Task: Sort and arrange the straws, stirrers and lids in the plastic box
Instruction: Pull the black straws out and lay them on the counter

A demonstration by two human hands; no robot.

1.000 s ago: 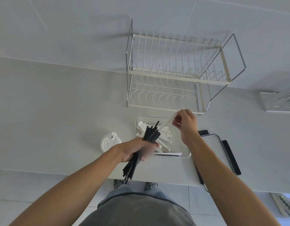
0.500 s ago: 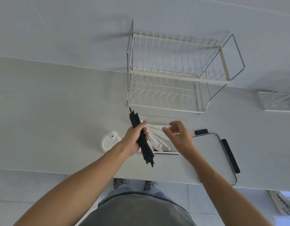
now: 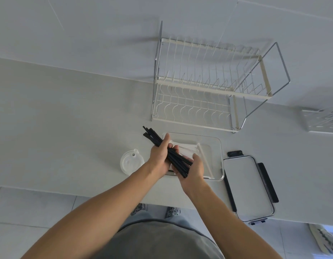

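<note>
A bundle of black straws (image 3: 152, 135) slants from upper left to lower right over the clear plastic box (image 3: 217, 144) on the counter. My left hand (image 3: 160, 157) is closed around the bundle's middle. My right hand (image 3: 193, 170) cups the bundle's lower end from below, fingers curled against it. White paper-wrapped straws (image 3: 184, 146) lie inside the box, partly hidden by my hands, and one white stirrer (image 3: 205, 161) leans along the box's right part. A round translucent cup lid (image 3: 131, 161) lies on the counter left of the box.
The box's own flat lid (image 3: 246, 186) with black clips lies to the right, overhanging the counter edge. A two-tier wire dish rack (image 3: 208, 86) stands behind the box against the wall. Another wire rack (image 3: 322, 120) shows at the far right edge.
My left hand turned the black straw bundle from pointing up-right to slanting up-left over the box. My right hand let go of a white straw and came down under the bundle's lower end.
</note>
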